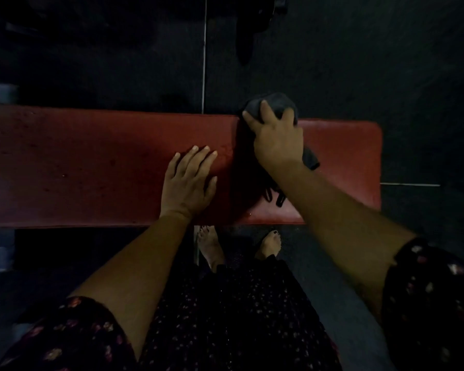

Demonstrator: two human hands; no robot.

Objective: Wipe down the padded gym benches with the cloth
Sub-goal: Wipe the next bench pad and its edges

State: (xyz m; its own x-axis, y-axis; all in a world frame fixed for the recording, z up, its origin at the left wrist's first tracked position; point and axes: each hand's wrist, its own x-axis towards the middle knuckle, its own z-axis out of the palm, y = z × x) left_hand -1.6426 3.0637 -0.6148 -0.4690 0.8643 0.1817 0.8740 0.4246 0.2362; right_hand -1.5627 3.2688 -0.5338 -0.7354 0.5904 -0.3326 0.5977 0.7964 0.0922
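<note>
Wiping: right hand (276,137) grips bunched cloth (276,103) at far edge of bench (91,162), near right end, likely for pressure.
Bracing: left hand (188,180) flat, fingers spread, by front edge; probably steadies.

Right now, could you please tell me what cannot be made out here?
Head view throughout.
Bench: left end cut off by the frame edge.
Cloth: its middle hidden under the right grip.
Gap between the pads: lost in shadow beside the right forearm.
Dark shape at top: too dim to identify.
</note>
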